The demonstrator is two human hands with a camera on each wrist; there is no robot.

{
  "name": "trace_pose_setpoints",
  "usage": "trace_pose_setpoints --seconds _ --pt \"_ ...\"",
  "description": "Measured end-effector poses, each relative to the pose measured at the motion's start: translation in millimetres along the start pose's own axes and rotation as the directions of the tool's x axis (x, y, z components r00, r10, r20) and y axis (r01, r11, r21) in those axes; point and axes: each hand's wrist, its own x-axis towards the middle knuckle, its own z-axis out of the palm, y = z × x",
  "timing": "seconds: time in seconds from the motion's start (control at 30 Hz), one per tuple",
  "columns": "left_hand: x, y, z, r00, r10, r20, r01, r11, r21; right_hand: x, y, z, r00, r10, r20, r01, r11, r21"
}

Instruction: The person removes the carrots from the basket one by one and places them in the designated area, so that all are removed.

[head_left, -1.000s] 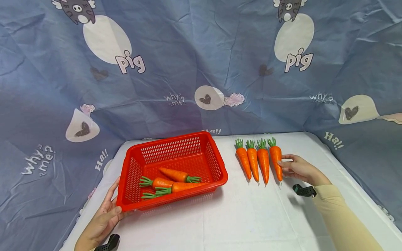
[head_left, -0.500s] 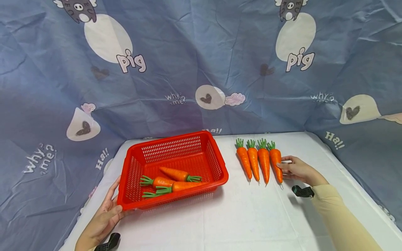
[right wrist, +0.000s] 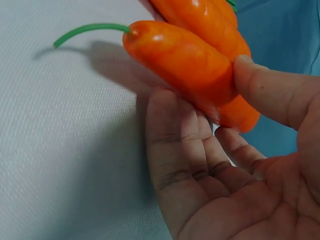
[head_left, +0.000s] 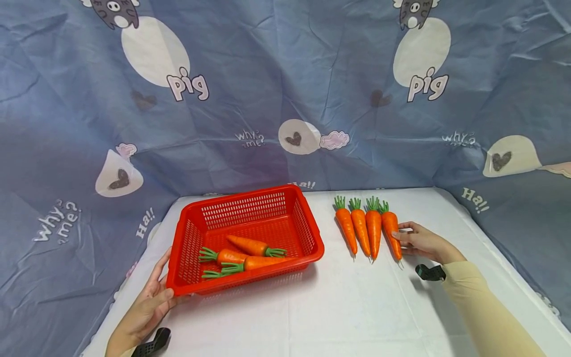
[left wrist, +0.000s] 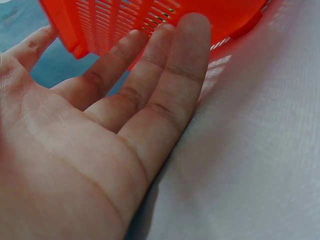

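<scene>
My left hand [head_left: 144,310] rests at the near left corner of a red plastic basket [head_left: 179,248], its thumb on the rim. In the left wrist view, the fingers [left wrist: 190,55] reach out fairly straight to the slotted wall. Several orange carrots with green tops lie inside, such as the one at the front [head_left: 263,263]. To the right, my right hand [head_left: 421,243] pinches the rightmost carrot [head_left: 390,228] of a row, thumb on top and fingers along its side. This carrot leans against its neighbour [head_left: 373,230], tops toward the back; the right wrist view shows its thin root tip [right wrist: 90,27].
Two more carrots, the leftmost [head_left: 345,228] and the one beside it [head_left: 359,228], complete the row right of the basket. Everything stands on a white-covered table [head_left: 330,312]. A blue printed cloth [head_left: 250,99] hangs behind and at both sides.
My right hand has nudged the rightmost carrot slightly left against the row, and the neighbouring carrot's tip has shifted left. The left hand and the basket have stayed in place.
</scene>
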Motion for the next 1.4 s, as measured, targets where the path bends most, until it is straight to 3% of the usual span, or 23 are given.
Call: trace_pose_setpoints --seconds 0.73,0.97,1.4 --pt "1.5 1.2 -0.7 1.000 0.017 0.013 -0.017 1.000 0.017 4.0 -2.0 0.4 0.999 0.014 0.035 -0.012 0.998 -0.061" --pt "-0.1 2.1 1.9 1.000 -0.007 -0.025 0.008 0.999 0.033 5.6 -0.4 4.5 0.999 0.020 0.025 -0.019 0.999 -0.041" --pt "0.9 2.7 1.1 1.000 -0.004 -0.028 0.006 0.999 0.046 5.5 2.1 3.1 1.000 0.018 0.014 -0.018 0.999 -0.045"
